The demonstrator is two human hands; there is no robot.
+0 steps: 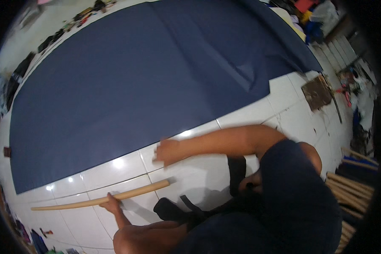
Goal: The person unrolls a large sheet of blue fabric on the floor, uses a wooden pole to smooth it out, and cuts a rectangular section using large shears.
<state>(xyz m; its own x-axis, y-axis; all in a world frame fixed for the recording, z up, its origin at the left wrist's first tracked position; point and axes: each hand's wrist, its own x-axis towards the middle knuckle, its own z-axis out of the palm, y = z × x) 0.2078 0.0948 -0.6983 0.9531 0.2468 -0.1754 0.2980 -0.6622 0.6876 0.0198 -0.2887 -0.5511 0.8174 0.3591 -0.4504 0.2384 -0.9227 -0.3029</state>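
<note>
Long tan tube (144,190) in my left hand (111,204), gripped near its middle, over the white tile floor (292,95), just beside the dark blue sheet (114,84)! My right hand (168,152) is a blur by the sheet's edge; can't tell how its fingers stand. A central grip should stop either end dipping.

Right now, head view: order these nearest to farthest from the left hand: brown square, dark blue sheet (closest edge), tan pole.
From the left hand:
1. Tan pole: in its grasp.
2. Dark blue sheet: edge just ahead.
3. Brown square: far right.
</note>
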